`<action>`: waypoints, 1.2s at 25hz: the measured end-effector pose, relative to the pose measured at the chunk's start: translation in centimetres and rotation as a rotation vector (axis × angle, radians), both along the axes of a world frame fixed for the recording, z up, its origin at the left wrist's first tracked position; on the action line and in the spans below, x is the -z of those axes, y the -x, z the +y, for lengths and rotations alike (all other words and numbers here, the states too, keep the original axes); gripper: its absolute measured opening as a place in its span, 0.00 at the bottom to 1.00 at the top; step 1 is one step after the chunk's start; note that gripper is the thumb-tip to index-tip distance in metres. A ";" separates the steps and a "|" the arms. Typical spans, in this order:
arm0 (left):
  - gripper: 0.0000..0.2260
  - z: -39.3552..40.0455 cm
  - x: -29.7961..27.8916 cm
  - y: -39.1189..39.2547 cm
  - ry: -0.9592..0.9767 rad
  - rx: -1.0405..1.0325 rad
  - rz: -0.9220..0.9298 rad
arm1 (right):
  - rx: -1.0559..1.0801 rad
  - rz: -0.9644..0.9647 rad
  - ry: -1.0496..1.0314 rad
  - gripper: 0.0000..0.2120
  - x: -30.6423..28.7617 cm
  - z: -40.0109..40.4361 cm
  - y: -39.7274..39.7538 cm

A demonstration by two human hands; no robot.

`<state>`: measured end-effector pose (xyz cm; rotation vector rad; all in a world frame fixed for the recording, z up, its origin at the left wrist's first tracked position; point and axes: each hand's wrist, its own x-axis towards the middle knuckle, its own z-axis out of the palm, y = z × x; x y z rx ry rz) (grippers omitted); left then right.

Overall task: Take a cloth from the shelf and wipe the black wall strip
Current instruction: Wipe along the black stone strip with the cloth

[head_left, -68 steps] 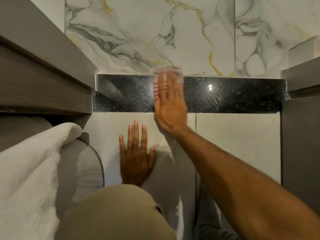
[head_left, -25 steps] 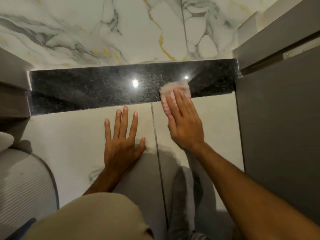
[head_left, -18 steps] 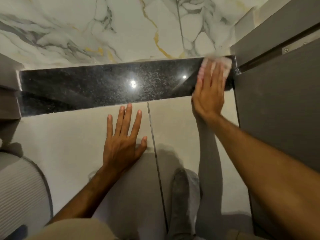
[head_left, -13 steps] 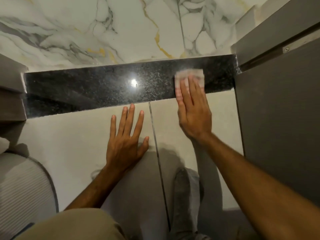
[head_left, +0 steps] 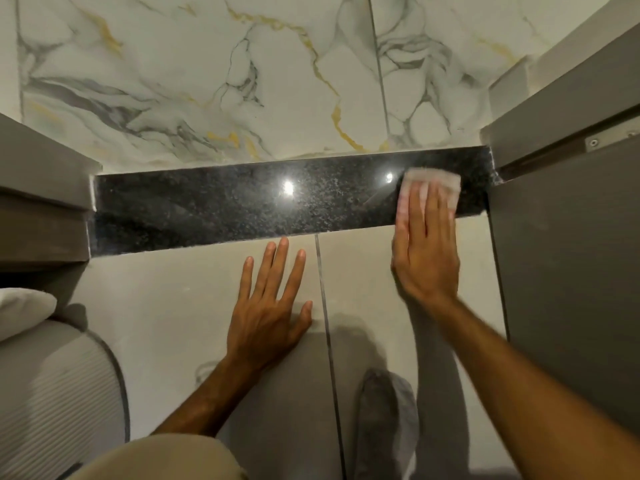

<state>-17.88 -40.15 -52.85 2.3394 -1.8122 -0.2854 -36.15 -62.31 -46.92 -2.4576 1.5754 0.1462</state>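
The black speckled wall strip (head_left: 225, 206) runs across the wall between marble tiles above and plain beige tiles below. My right hand (head_left: 424, 251) lies flat on a small pale pink cloth (head_left: 446, 180) and presses it against the strip near its right end. Only the cloth's top edge and sides show past my fingers. My left hand (head_left: 268, 313) rests flat with fingers spread on the beige tile (head_left: 166, 299) below the strip, holding nothing.
A grey cabinet (head_left: 568, 271) stands against the strip's right end. Grey shelves (head_left: 38, 202) jut out at the left, with a white towel (head_left: 20, 310) and a ribbed grey object (head_left: 52, 403) below them. A dark grout line (head_left: 323, 306) runs down the beige tile.
My right hand has slid the cloth to the right along the strip, closer to the cabinet. My left hand has stayed flat on the beige tile.
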 end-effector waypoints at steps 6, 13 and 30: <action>0.36 0.0 0.3 0.1 0.011 0.017 -0.032 | 0.189 0.014 0.001 0.35 0.2 -2.9 2.1; 0.34 -0.1 -0.2 0.2 0.040 -0.022 -0.019 | -0.236 -0.062 -0.054 0.33 1.2 2.3 -2.1; 0.30 3.6 -1.2 -1.5 0.046 -0.263 -0.030 | -0.340 -0.033 -0.039 0.33 0.7 7.4 -0.1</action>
